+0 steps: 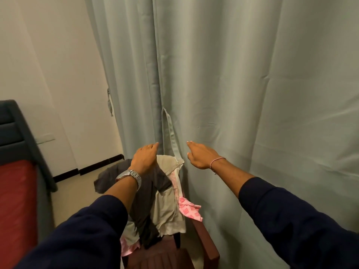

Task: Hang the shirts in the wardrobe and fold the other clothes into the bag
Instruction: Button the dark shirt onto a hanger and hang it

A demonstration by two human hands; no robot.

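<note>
At the left edge of the frame stands a bed [17, 191] with a red cover and a dark headboard, and a pale wall fills the upper left.

Just left of centre, the left hand [144, 157], with a watch [129, 176] on its wrist, reaches forward with fingers straight and holds nothing; its fingertips lie at the seam where two panels of the grey-green curtain [233, 84] meet. Below that hand, in the lower centre, the clothes [155, 195] hang in a heap over the back of a dark red chair [206, 247]: a dark grey piece, a beige one and a pink patterned one. Which of them are shirts cannot be told from here.

A fabric strap [171, 133] hangs down the seam between the two hands. Right of it, the right hand [201, 156], with a thread bracelet [216, 162], is also stretched out with relaxed fingers and grips nothing, close to or touching the right panel.

The step in hand looks like parting the curtain, probably to reach the wardrobe behind it, though no wardrobe or bag shows. To do it well, each hand should likely catch its own panel's edge at the seam, keep the strap out of the grip, and draw the panels apart evenly. The opening should be wide enough to stay open, and the pull should stay above the chair so the heap is not dragged off.
</note>
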